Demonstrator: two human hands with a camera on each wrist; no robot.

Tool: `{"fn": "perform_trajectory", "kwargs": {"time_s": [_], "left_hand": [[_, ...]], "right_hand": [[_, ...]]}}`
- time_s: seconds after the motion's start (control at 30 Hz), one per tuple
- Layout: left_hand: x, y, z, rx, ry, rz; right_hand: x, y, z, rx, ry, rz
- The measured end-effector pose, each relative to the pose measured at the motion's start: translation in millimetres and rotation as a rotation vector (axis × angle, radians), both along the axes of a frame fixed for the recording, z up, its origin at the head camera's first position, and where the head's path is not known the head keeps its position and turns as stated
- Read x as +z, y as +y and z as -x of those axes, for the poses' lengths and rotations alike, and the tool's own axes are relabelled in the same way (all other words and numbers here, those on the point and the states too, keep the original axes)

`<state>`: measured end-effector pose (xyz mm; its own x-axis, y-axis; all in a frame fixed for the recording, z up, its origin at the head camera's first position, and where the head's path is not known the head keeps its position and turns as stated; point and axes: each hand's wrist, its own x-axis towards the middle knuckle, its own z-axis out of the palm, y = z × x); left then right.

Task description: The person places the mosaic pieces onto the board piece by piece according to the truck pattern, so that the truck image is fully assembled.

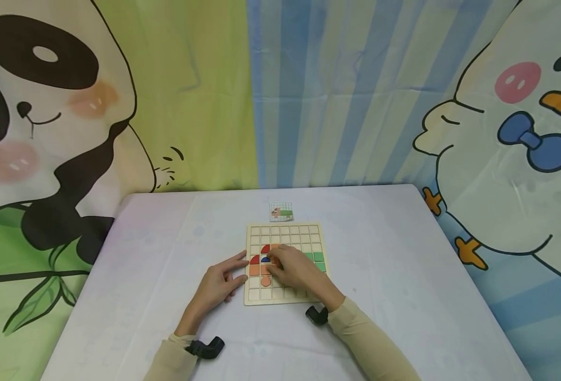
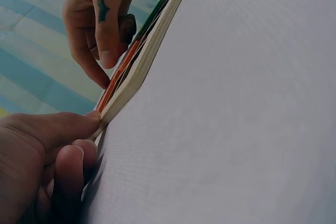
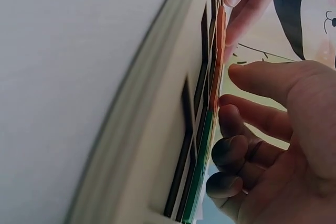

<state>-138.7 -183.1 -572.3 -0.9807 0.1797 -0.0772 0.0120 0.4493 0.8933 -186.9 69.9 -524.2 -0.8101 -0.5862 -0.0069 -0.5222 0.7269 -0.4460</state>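
Observation:
A square wooden grid board [image 1: 285, 231] lies on the table, with red, orange, blue and green pieces in its cells. My left hand [image 1: 217, 280] is at the board's left edge, index finger and thumb reaching it apart from each other. My right hand [image 1: 296, 267] is over the board's middle, covering some cells. Its index fingertip is beside a blue half-round piece [image 1: 265, 260]. In the right wrist view the thumb [image 3: 252, 77] and index finger stand apart close to the orange pieces [image 3: 216, 72], with nothing visible between them. Red quarter-round pieces [image 1: 255, 260] and an orange round piece [image 1: 265, 281] are near the fingers.
A small picture card [image 1: 281, 211] with a coloured grid pattern lies behind the board. Green pieces [image 1: 318, 257] fill cells at the board's right side. A white cloth covers the table [image 1: 385, 254]; printed curtains [image 1: 328, 95] hang behind it.

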Motion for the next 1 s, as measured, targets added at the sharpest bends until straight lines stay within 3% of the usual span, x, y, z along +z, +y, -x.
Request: {"fn": "perform_trajectory", "kwargs": {"time_s": [0.67,1.0], "left_hand": [[-0.3,1.4,1.2,-0.002,0.007,-0.009],[-2.8,-1.0,-0.9,0.029,0.003,-0.014]], "right_hand": [[3.7,5.9,-2.1,-0.009,-0.012,0.018],[11.3,43.2,-7.8,-0.110,0.104,0.043]]}}
